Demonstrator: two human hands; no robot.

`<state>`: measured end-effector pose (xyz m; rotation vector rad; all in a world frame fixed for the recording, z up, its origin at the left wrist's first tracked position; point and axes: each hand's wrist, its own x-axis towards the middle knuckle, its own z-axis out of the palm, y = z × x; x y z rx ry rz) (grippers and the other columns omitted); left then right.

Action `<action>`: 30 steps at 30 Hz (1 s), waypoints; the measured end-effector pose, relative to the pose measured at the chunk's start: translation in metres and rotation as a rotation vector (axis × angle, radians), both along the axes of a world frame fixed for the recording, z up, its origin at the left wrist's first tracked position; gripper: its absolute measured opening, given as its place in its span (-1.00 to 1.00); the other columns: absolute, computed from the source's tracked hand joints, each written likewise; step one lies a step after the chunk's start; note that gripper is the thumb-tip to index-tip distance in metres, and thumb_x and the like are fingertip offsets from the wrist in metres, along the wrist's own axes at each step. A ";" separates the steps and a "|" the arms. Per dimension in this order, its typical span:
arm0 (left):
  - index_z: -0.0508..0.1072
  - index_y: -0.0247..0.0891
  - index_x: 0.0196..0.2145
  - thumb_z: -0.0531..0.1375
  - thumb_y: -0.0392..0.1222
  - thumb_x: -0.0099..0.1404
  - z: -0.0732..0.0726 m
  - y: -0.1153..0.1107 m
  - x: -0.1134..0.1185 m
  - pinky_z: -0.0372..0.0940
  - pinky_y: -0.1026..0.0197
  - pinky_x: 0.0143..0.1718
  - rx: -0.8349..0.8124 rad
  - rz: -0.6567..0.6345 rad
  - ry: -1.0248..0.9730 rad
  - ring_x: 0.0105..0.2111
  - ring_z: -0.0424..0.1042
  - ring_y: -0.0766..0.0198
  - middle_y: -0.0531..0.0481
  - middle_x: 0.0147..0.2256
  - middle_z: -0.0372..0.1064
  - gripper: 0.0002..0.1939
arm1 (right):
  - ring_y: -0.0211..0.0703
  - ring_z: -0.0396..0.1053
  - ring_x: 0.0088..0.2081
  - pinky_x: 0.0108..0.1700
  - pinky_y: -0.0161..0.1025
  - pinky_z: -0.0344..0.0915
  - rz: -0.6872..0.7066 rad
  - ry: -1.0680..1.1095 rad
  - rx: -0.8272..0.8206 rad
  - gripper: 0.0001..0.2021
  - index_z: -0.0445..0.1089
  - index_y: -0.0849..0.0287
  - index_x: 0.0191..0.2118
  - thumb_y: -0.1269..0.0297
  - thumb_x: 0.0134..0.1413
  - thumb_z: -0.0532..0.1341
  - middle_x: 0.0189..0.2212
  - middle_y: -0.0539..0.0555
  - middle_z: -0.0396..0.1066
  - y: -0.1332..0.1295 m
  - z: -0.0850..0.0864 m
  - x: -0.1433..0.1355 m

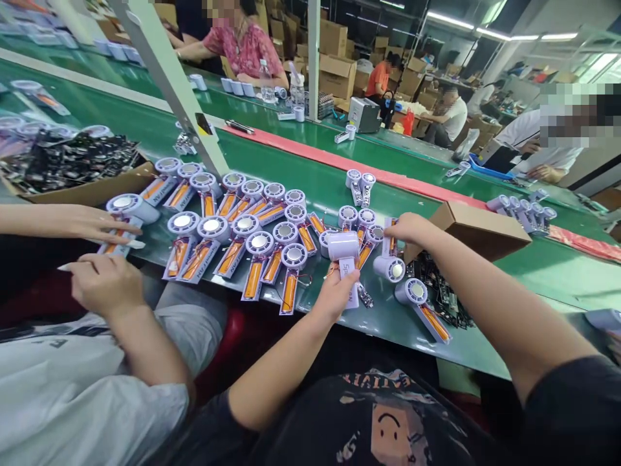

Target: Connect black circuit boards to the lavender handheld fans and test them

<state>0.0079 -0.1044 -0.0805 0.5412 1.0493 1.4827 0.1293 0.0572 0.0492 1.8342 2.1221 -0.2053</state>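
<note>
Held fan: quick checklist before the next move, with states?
1. Left hand closed on held fan: ok.
2. Right hand on second fan: ok; grip firmness unclear.
3. Held fan's wiring intact: cannot tell; lettered side faces the camera.
4. Bench beside held fan free of loose parts: not ok; small part lies there.
5. Co-worker's near hand apart from both hands: ok.

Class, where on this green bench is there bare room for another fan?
Bare bench shows right of the brown box, and between the paired fans and that box. Crowded: the fan rows from the co-worker's hands to the person's left hand.
</note>
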 end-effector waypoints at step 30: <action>0.40 -0.30 -0.06 0.25 -0.28 0.27 0.007 0.077 0.027 0.47 0.07 -0.13 -0.157 -0.265 0.087 -0.23 0.59 0.14 -0.14 -0.26 0.56 -0.73 | -0.05 0.42 0.00 0.01 0.02 0.43 -0.006 0.192 0.027 -0.61 0.33 0.18 0.12 0.12 0.27 0.22 0.08 0.16 0.37 -0.053 -0.046 0.029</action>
